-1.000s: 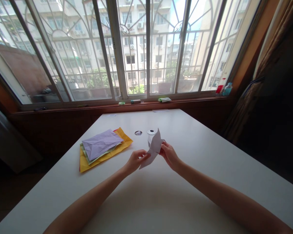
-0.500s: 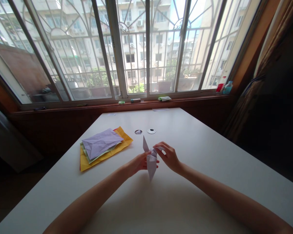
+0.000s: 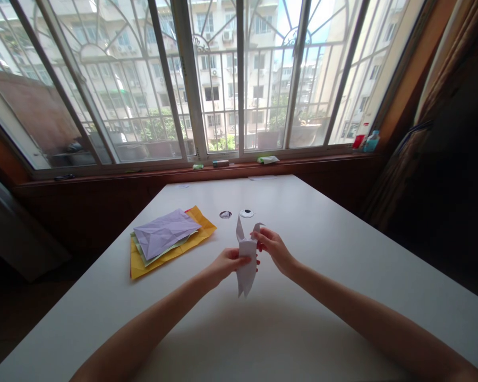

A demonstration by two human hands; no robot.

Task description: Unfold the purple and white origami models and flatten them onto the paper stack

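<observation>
A folded pale lilac origami paper piece [image 3: 247,265] is held above the table, with pointed flaps sticking up and two points hanging down. My left hand [image 3: 229,262] is closed on its middle, thumb across the front and fingers behind, partly hidden. My right hand [image 3: 273,245] pinches the upper right flap, whose small bent tip shows above the fingers. To the left lies a stack of folded papers, with a creased lilac sheet [image 3: 165,231] on top, a pale green one beneath it and a yellow sheet [image 3: 201,223] under those.
The white table [image 3: 322,223] has two round inset holes, one a cable grommet [image 3: 246,213], beyond my hands. Small packets [image 3: 267,159] and bottles [image 3: 371,141] stand or lie on the windowsill below a barred window. A curtain hangs at the right.
The origami piece has turned so its broader face and both lower points show. My right hand has shifted slightly right, still pinching a flap; my left thumb now lies across the front.
</observation>
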